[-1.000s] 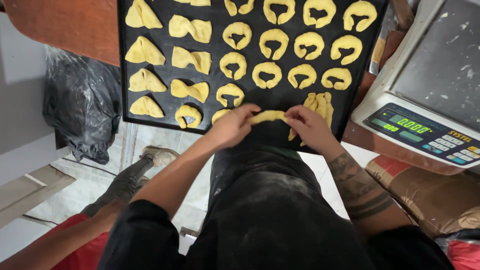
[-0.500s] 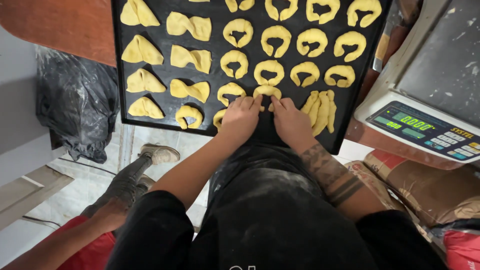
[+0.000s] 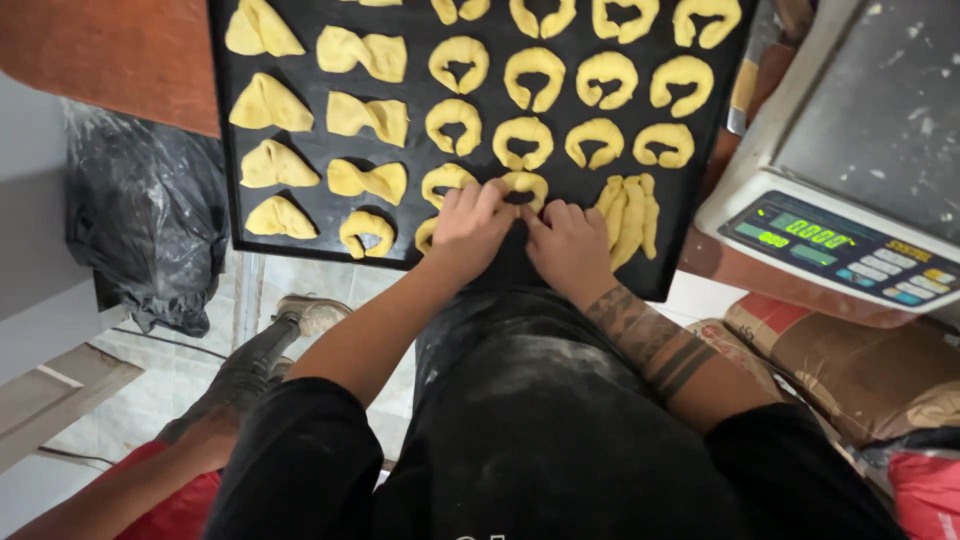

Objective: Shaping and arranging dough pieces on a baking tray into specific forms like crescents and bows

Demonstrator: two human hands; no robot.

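A black baking tray (image 3: 300,215) carries several yellow dough pieces, curled crescents in the middle and right, folded triangles on the left. My left hand (image 3: 470,225) and my right hand (image 3: 568,245) meet at the tray's near edge. Both sets of fingertips press on one curled dough piece (image 3: 524,184), bending it into a crescent. A bundle of straight dough strips (image 3: 628,212) lies just right of my right hand. Another crescent (image 3: 366,231) sits left of my left hand.
A digital scale (image 3: 850,170) stands to the right on a brown surface. Below it lie brown sacks (image 3: 850,365). A black plastic bag (image 3: 150,230) hangs at the left. A person's boot (image 3: 310,312) and arm are at the lower left.
My hands carried the dough piece from the tray's near edge onto the tray and now press it into a crescent in the third row.
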